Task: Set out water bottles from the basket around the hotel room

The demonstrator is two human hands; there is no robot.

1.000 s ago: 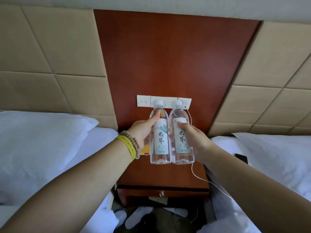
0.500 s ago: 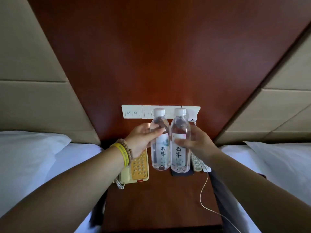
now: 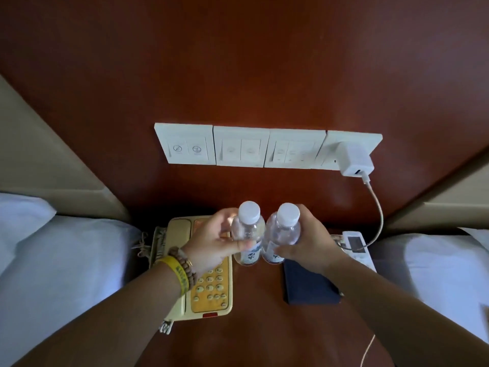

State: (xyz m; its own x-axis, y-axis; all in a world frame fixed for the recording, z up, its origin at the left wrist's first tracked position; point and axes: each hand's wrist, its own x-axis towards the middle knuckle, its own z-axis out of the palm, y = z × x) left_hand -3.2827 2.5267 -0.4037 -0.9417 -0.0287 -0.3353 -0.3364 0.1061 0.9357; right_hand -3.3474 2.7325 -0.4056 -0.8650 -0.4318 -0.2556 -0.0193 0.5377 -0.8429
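Note:
Two clear water bottles with white caps stand side by side on the wooden nightstand (image 3: 254,313), seen from above. My left hand (image 3: 214,242) wraps around the left bottle (image 3: 248,229), thumb across its label. The right bottle (image 3: 284,229) is gripped by my right hand (image 3: 309,245) from its right side. Both bottles are upright and touch each other, close to the back of the nightstand. No basket is in view.
A beige telephone (image 3: 209,282) with an orange keypad lies left of the bottles. A dark blue booklet (image 3: 309,287) and a white remote (image 3: 357,247) lie to the right. A charger (image 3: 353,160) with cable hangs from the switch panel (image 3: 238,147). White beds flank both sides.
The view has moved closer and tilted down over the nightstand. Both bottles have come down and now stand between the telephone and the booklet, still held.

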